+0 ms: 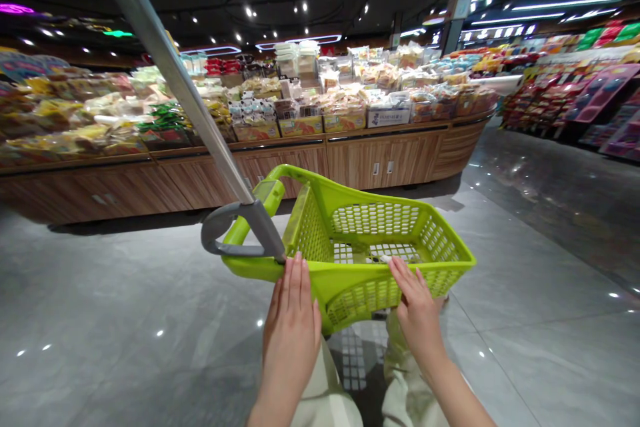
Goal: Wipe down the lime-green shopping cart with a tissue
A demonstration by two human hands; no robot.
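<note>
I have both hands flat on the near rim of the green basket (pixel 453 252): my left hand (pixel 293 320) by its grey handle (pixel 220 232), my right hand (pixel 419 307) further right, fingers spread, clamped on nothing. I judge even pressure keeps it level. The basket stands on the floor (pixel 125 320) before my knees, nearly empty; one small pale item inside, which I can't identify.
</note>
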